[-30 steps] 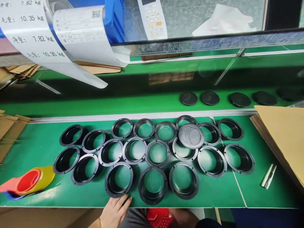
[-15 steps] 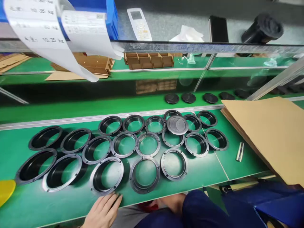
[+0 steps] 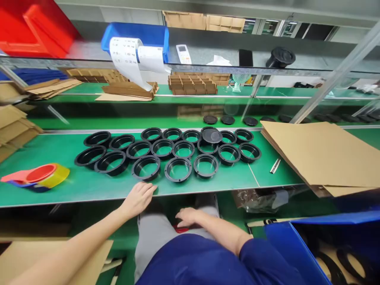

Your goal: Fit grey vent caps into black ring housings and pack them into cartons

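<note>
My left hand [image 3: 140, 199] lies on the front edge of the green table, its fingers stretched out flat and holding nothing. Just beyond its fingertips is a black flanged ring [image 3: 146, 168], apart from or barely touching them. Several more such rings stand in rows, among them a front-row ring [image 3: 178, 181] and another front-row ring [image 3: 215, 166]. A round black slatted disc [image 3: 211, 135] rests on top of rings in the back rows. Below the table edge, my right hand [image 3: 187, 217] rests at my lap, fingers loosely extended above a small red thing [image 3: 181, 229] that is mostly hidden.
Brown cardboard sheets [image 3: 320, 150] are stacked at the right, beside small metallic pieces [image 3: 275, 166]. Red, blue and yellow scoop-like pieces [image 3: 41, 176] lie at left. A blue bin [image 3: 308, 253] holds black rings at lower right. Black discs [image 3: 227, 120] line the back ledge.
The view has pulled back and tilted up, showing more of the shelf, my lap and both arms. My left hand stays at the table edge, and the rings look unmoved.
</note>
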The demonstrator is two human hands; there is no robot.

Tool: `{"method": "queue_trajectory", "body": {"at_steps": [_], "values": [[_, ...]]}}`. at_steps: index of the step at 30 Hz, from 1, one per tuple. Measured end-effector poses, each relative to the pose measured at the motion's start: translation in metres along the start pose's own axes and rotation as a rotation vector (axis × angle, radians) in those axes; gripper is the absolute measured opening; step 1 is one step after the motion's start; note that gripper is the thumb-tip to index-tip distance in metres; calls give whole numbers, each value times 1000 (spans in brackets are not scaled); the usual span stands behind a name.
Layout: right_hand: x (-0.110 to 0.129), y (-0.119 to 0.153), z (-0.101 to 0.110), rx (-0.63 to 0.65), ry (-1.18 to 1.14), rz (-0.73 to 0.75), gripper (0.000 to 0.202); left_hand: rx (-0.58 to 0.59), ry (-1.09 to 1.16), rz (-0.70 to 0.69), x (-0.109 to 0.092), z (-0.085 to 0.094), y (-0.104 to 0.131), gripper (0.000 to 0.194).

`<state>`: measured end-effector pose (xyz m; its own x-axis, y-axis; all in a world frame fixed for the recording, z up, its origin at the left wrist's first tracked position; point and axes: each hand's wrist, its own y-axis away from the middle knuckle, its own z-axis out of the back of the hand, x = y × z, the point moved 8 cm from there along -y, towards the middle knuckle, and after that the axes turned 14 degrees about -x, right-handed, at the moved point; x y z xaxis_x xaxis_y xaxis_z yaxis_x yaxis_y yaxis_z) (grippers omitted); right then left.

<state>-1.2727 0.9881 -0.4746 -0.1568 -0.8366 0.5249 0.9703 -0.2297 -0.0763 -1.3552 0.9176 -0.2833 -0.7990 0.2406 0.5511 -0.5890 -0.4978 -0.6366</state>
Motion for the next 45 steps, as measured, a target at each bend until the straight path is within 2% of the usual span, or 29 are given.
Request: {"method": "queue_trajectory", "body": {"at_steps": [3,5,7,9,11,12,15,17,20,24,29,32,35,37,39,40,41,42,45], "values": [[19,32,34,35,-2,97,36,21,16,-43,-7,4,-6,25],[43,60,75,23,-92,245,32,-15,38,-57,-14,13,-14,23],[63,86,132,-114,-235,368,30,-80,65,-64,-23,24,-24,22],[60,105,199,-415,-398,361,28,-141,101,-75,-36,34,-35,22],[30,118,256,-762,-541,236,29,-188,147,-88,-50,40,-48,24],[7,122,277,-916,-581,138,31,-206,176,-93,-57,41,-55,25],[-65,126,318,-1261,-568,-156,41,-254,279,-101,-74,35,-78,28],[-107,124,337,-1390,-503,-303,47,-287,354,-91,-80,26,-97,30],[-153,115,361,-1456,-420,-445,50,-347,454,-24,-81,7,-129,34],[-191,98,382,-1435,-346,-592,49,-410,587,162,-70,-21,-170,38],[-217,75,389,-1362,-403,-660,45,-357,812,449,-45,-49,-198,29],[-220,67,389,-1353,-485,-621,41,-275,948,705,-28,-64,-202,19],[-208,67,391,-1348,-560,-516,47,-226,1108,1028,-15,-85,-199,16],[-191,72,394,-1340,-603,-435,52,-287,1220,1262,-4,-98,-196,24],[-165,78,397,-1283,-673,-301,52,-414,1343,1517,8,-109,-192,33],[-147,80,398,-1227,-698,-218,50,-445,1430,1638,11,-115,-191,35],[-128,82,400,-1153,-705,-129,47,-420,1546,1743,10,-121,-192,36],[-107,83,400,-1072,-692,-42,43,-322,1694,1820,4,-127,-197,40],[-55,88,397,-891,-538,121,34,191,2110,1894,-31,-131,-214,65]]}}
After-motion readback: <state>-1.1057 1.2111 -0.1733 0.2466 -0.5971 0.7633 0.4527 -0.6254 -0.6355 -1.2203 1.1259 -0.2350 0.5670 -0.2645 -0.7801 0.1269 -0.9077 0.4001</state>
